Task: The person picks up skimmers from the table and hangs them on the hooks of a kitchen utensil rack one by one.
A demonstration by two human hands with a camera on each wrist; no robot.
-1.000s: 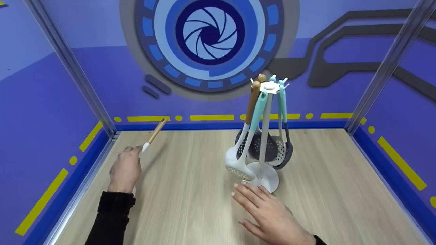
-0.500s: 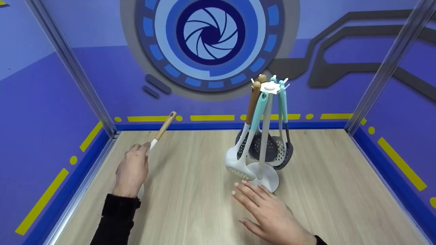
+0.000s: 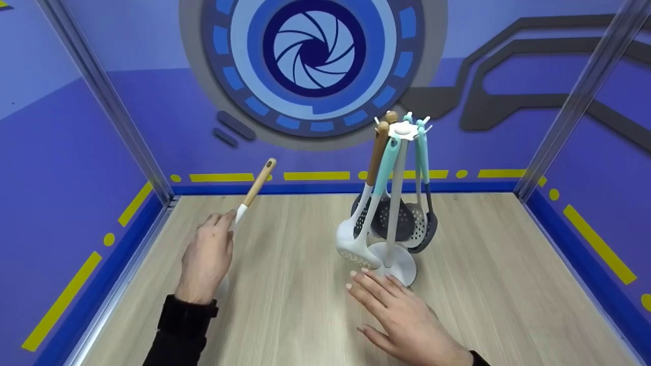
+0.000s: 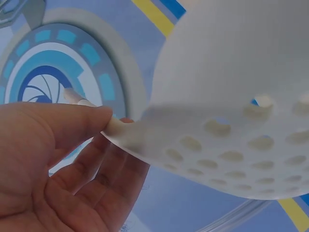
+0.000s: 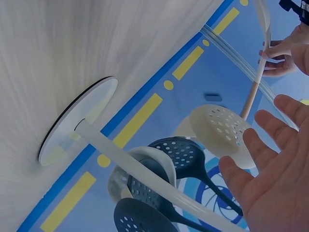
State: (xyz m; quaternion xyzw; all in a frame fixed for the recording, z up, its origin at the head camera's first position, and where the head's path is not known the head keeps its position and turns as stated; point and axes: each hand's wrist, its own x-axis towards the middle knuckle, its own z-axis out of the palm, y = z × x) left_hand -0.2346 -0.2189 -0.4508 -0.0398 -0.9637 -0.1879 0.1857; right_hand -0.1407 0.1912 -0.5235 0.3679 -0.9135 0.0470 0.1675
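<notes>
My left hand (image 3: 206, 254) pinches a white skimmer (image 3: 259, 182) by its stem, just above the bowl. Its wooden handle slants up and away to the right. In the left wrist view the perforated bowl (image 4: 217, 87) fills the right side, with thumb and fingers meeting on the narrow stem. The head view mostly hides that bowl behind the hand and wrist. My right hand (image 3: 402, 320) has its fingers extended, fingertips right at the round white base (image 3: 404, 274) of a utensil stand (image 3: 395, 203). Nothing is in its grasp.
Several utensils hang from the stand: a white ladle (image 3: 347, 231) with a brown handle, a white skimmer (image 3: 358, 254) with a teal handle, and a dark skimmer (image 3: 394, 218) among them. Purple-blue walls enclose the wooden table (image 3: 285, 284) at back and sides.
My left hand has moved rightward with the skimmer, and the handle's tip has risen and shifted right. The right hand and stand look unmoved.
</notes>
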